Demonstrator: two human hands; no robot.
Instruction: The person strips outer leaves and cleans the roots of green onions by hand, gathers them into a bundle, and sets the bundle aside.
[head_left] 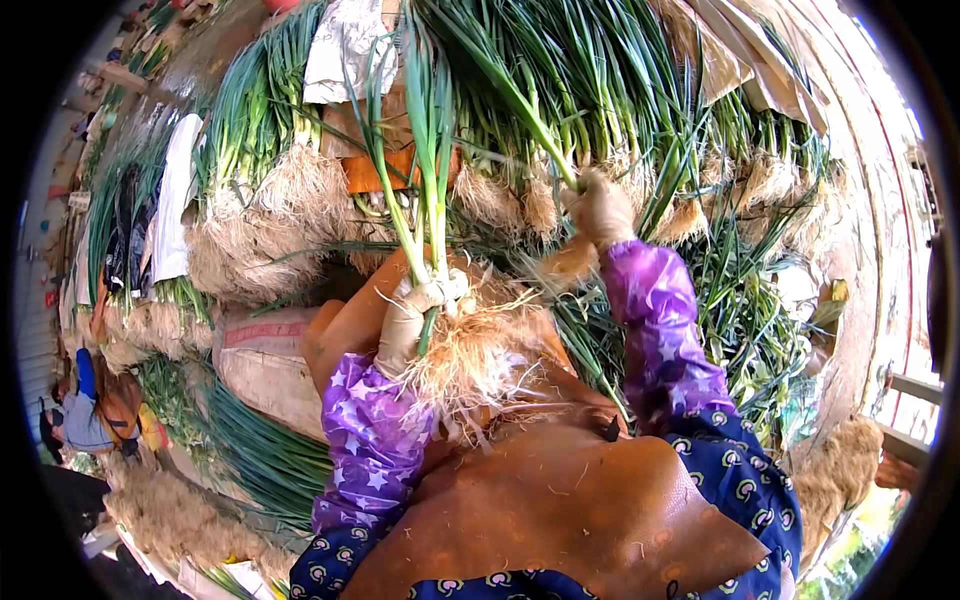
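Note:
Gloved and low in the middle, my left hand [410, 315] is closed round the white stems of a few green onions [430, 190], whose leaves point up and away. Their tangled pale roots [470, 355] spread to the right of the hand, over the brown apron [540, 490]. Farther up and to the right, my right hand [600, 208], also gloved, is closed on the lower end of another green onion [530, 118]. Its leaves slant up to the left, and its roots are blurred below the hand.
Rows of bunched green onions [590, 70] with hairy roots lie ahead. A white sack [265, 360] is at the left, beside more long leaves [265, 450]. Loose leaves [745, 320] are heaped at the right. A person [85, 415] is at the far left.

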